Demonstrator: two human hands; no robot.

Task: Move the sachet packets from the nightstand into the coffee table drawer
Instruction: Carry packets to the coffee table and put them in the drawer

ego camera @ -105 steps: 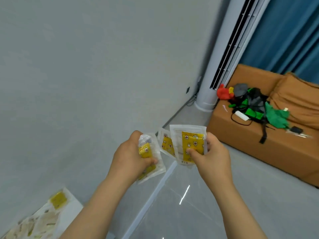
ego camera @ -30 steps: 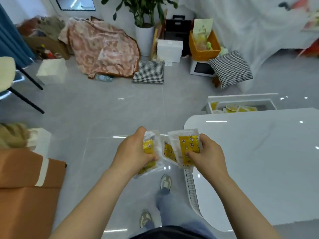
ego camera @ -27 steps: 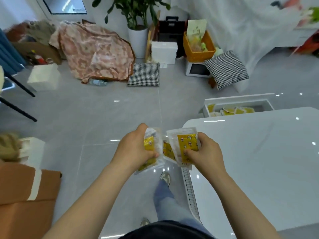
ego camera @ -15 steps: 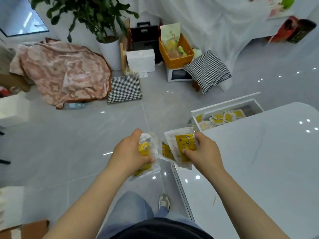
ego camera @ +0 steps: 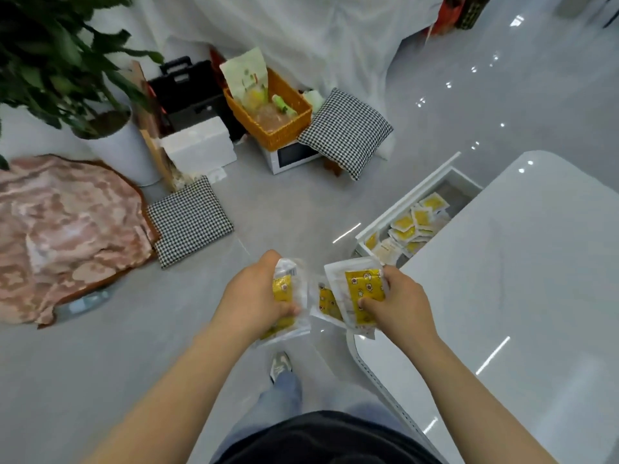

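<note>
While both hands are loaded, nothing from this batch is stowed yet. Left hand (ego camera: 258, 296) clenches a crumpled bunch of clear-and-yellow plastic sachet packets (ego camera: 286, 298). Just beside it, right hand (ego camera: 400, 306) pinches several flat sachets (ego camera: 363, 293) above the glossy white coffee table (ego camera: 519, 279) corner. Further right, the white pulled-out drawer (ego camera: 402, 200) holds a layer of stowed packets (ego camera: 412, 226): partly done, drop pending. Nightstand out of view, remainder unknown.
</note>
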